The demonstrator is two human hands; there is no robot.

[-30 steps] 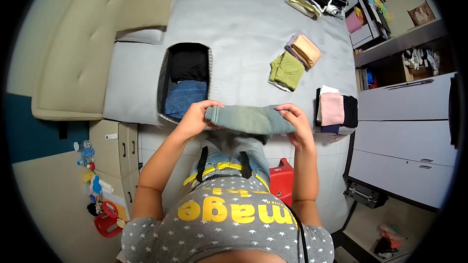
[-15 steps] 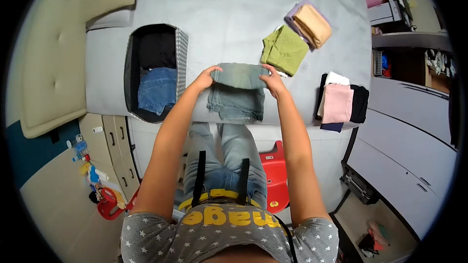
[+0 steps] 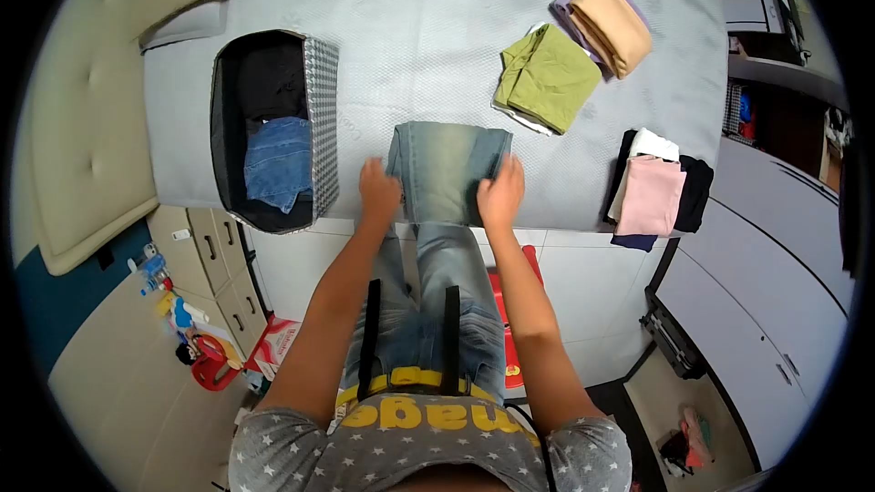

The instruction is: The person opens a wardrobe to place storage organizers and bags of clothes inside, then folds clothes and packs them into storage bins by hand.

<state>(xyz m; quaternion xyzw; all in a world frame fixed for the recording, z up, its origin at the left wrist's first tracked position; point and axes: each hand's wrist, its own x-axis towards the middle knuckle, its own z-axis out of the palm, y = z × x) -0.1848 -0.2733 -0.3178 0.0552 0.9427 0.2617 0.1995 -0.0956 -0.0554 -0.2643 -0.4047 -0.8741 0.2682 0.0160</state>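
Light blue folded jeans (image 3: 447,169) lie flat at the near edge of the bed, in front of my body. My left hand (image 3: 378,189) is at their left side, fingers curled and slightly blurred. At their right side is my right hand (image 3: 501,191), also with curled fingers. Whether either hand pinches the cloth is hard to make out. To the left stands an open patterned storage box (image 3: 324,128) with folded blue denim (image 3: 279,162) and black clothing (image 3: 273,82) inside.
On the bed (image 3: 410,46), a green folded garment (image 3: 549,80) lies beside an orange one (image 3: 611,27) on purple cloth. A pink folded garment (image 3: 651,196) tops a pile at the right edge. A red stool (image 3: 515,355) stands below.
The jeans went from being held up in both hands to lying on the bed, folded over. My hands have moved down to their sides, and the view has shifted forward over the bed.
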